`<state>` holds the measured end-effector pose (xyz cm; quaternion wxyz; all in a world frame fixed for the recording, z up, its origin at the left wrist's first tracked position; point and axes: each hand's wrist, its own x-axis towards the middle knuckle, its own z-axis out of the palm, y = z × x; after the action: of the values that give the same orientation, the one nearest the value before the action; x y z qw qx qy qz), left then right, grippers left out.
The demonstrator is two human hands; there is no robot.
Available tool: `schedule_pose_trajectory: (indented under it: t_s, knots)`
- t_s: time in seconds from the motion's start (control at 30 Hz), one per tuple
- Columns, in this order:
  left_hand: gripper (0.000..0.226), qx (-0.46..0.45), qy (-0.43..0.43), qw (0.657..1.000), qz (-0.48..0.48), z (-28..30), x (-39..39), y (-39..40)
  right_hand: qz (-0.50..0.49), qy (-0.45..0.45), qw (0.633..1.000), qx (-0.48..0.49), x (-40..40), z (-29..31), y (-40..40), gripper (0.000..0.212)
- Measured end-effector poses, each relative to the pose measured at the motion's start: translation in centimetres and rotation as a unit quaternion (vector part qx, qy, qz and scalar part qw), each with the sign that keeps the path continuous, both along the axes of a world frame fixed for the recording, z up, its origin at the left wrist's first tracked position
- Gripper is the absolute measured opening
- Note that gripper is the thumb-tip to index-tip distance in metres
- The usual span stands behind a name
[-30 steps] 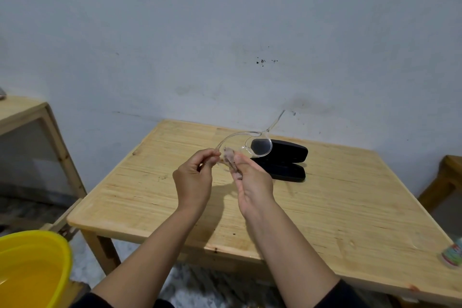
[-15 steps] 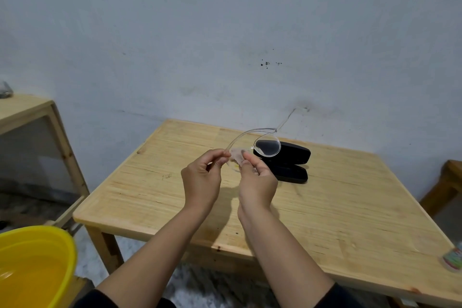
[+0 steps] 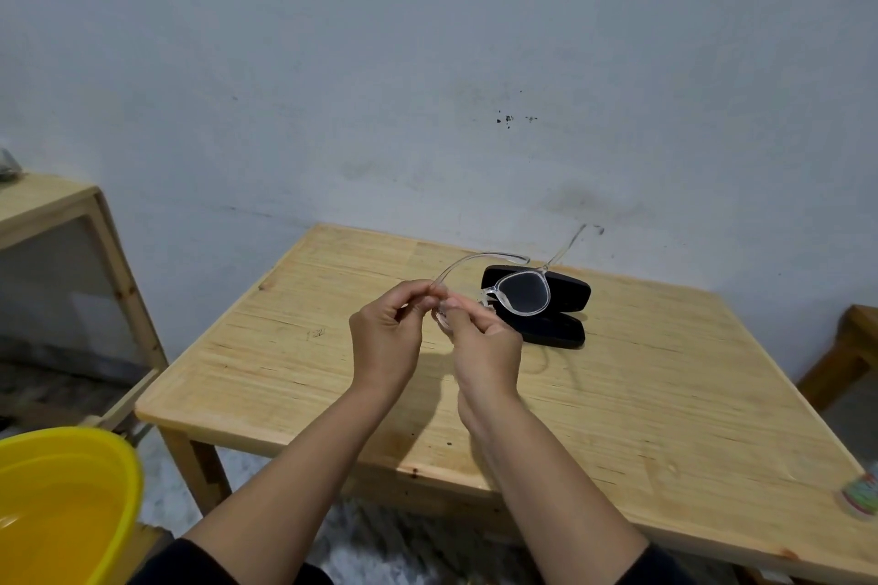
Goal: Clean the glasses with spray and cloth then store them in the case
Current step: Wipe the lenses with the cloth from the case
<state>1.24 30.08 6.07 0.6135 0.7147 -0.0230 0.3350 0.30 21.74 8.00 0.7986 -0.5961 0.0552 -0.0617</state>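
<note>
One pair of clear-framed glasses (image 3: pixel 515 295) is held above the wooden bench (image 3: pixel 665 394), both hands pinched on its near lens: the left hand (image 3: pixel 387 337) and the right hand (image 3: pixel 484 347). One black hard case (image 3: pixel 565 299) lies open just behind. That lens is hidden by fingers; a small labelled object (image 3: pixel 860 496) is cut off at the right edge.

The glasses (image 3: pixel 520 295) I hold have a clear frame. My case (image 3: pixel 560 295) is black, the bench (image 3: pixel 665 371) pale streaky wood. The basin (image 3: pixel 66 504) is yellow.
</note>
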Motion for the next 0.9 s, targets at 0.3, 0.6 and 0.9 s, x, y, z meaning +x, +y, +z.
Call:
schedule_pose_trajectory:
  t_s: [0.3,0.6,0.9]
  knots:
    - [0.019,-0.011,0.011,0.999,0.033,0.1,0.3,2.2,0.130,0.001,0.977,-0.167,0.6,1.0,-1.5,0.019]
    - [0.014,0.034,-0.012,0.998,0.056,-0.7,-0.6,0.1,-0.127,0.012,0.989,-0.079,0.9,-0.7,0.2,0.019]
    - [0.017,0.051,-0.016,0.997,0.051,-0.8,-0.7,-1.2,-0.153,0.006,0.988,0.001,1.1,-0.1,1.7,0.018]
